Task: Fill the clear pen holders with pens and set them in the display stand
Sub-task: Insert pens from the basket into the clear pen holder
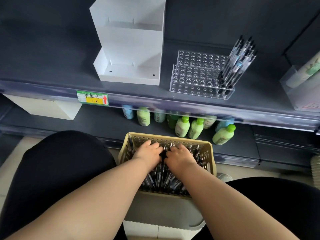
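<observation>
A beige perforated basket [206, 149] between my knees is full of black-and-clear pens [162, 179]. Both hands are down inside it, close together: my left hand [149, 154] and my right hand [180, 157] have their fingers curled into the pile of pens. On the shelf above stand two clear pen holders [195, 78] with rows of holes; a bunch of pens [237, 63] stands upright at the right end of the front one. The white stepped display stand [128, 49] sits on the same shelf to the left, with nothing in its tiers.
The shelf front carries a green and yellow price tag [92, 98]. Several green and blue bottles [181, 126] stand on the lower shelf behind the basket. A clear box [301, 87] sits at the shelf's right end, a white box [46, 108] under the shelf at left.
</observation>
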Tool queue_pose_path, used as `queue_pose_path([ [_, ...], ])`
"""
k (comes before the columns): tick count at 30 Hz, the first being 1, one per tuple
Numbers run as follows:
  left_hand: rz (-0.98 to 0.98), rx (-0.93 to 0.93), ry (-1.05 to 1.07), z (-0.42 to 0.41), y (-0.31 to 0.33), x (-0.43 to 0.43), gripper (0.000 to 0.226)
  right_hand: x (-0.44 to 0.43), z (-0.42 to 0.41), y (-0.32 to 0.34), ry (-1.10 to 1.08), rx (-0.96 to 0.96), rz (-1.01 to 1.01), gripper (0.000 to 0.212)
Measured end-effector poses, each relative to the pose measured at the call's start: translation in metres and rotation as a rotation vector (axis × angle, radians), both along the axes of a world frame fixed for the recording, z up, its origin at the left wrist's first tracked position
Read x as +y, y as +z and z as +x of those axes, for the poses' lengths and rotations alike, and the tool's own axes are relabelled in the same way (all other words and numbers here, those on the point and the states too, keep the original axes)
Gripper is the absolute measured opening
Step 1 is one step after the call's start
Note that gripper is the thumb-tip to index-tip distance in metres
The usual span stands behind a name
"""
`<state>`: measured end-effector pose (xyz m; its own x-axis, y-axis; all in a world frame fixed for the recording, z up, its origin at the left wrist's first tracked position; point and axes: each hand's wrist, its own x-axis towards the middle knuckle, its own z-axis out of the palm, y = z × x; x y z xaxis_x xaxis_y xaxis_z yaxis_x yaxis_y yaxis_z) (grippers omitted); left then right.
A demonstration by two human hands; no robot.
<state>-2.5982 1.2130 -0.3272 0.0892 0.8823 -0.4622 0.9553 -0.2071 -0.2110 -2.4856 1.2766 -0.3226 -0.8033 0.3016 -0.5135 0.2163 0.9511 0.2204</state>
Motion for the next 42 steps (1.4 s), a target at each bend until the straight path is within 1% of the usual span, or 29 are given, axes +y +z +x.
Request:
queue_pose_path([
  [2,0.0,0.034,-0.063,-0.001,0.002,0.0,0.029,-0.001,0.001,-0.001,0.025,-0.022,0.008,0.038],
  [4,0.036,0.026,-0.101,-0.004,0.007,0.0,0.027,-0.003,0.002,-0.003,0.026,-0.007,0.01,0.04],
  [6,0.085,0.001,-0.107,-0.008,0.013,-0.001,0.025,-0.003,0.004,-0.004,0.025,0.012,0.012,0.042],
  [8,0.095,-0.014,-0.077,-0.013,0.018,-0.004,0.025,-0.003,0.006,-0.006,0.032,0.021,0.015,0.045],
  [12,0.02,-0.034,-0.025,-0.015,0.015,-0.012,0.031,-0.002,0.011,-0.007,0.049,0.043,0.017,0.045],
  [15,-0.056,-0.073,-0.051,-0.01,0.016,-0.015,0.035,-0.002,0.013,-0.005,0.055,0.063,0.012,0.041],
  [18,-0.144,-0.049,-0.038,-0.009,0.016,-0.016,0.036,-0.001,0.014,-0.002,0.063,0.089,-0.004,0.042],
  [21,-0.173,-0.025,-0.009,-0.008,0.015,-0.015,0.039,0.0,0.016,0.002,0.048,0.145,-0.057,0.042],
  [23,-0.194,0.015,-0.025,-0.006,0.014,-0.014,0.036,-0.001,0.019,0.006,-0.003,0.211,-0.115,0.041],
  [24,-0.19,0.043,-0.059,-0.006,0.013,-0.013,0.033,-0.001,0.02,0.008,-0.061,0.263,-0.157,0.038],
  [26,-0.178,0.021,-0.05,-0.006,0.017,-0.015,0.031,0.001,0.022,0.013,-0.234,0.398,-0.267,0.03],
  [28,-0.125,0.044,-0.159,-0.011,0.024,-0.014,0.035,0.004,0.023,0.018,-0.391,0.539,-0.377,0.021],
  [30,-0.045,0.011,-0.168,-0.019,0.032,-0.015,0.037,0.008,0.025,0.023,-0.52,0.645,-0.477,0.013],
  [33,0.117,-0.096,-0.132,-0.028,0.046,-0.013,0.04,0.013,0.025,0.034,-0.701,0.786,-0.624,0.007],
  [35,0.219,-0.169,-0.079,-0.031,0.05,-0.012,0.049,0.019,0.024,0.044,-0.768,0.9,-0.644,0.009],
  [37,0.311,-0.266,0.013,-0.031,0.056,-0.011,0.06,0.025,0.023,0.056,-0.763,0.989,-0.602,0.012],
  [38,0.376,-0.337,0.064,-0.03,0.061,-0.009,0.058,0.027,0.023,0.063,-0.736,1.014,-0.575,0.012],
  [40,0.49,-0.477,0.136,-0.028,0.076,-0.004,0.04,0.034,0.023,0.084,-0.698,1.08,-0.548,0.013],
  [42,0.581,-0.571,0.169,-0.027,0.092,0.003,0.031,0.041,0.022,0.109,-0.702,1.219,-0.541,0.018],
])
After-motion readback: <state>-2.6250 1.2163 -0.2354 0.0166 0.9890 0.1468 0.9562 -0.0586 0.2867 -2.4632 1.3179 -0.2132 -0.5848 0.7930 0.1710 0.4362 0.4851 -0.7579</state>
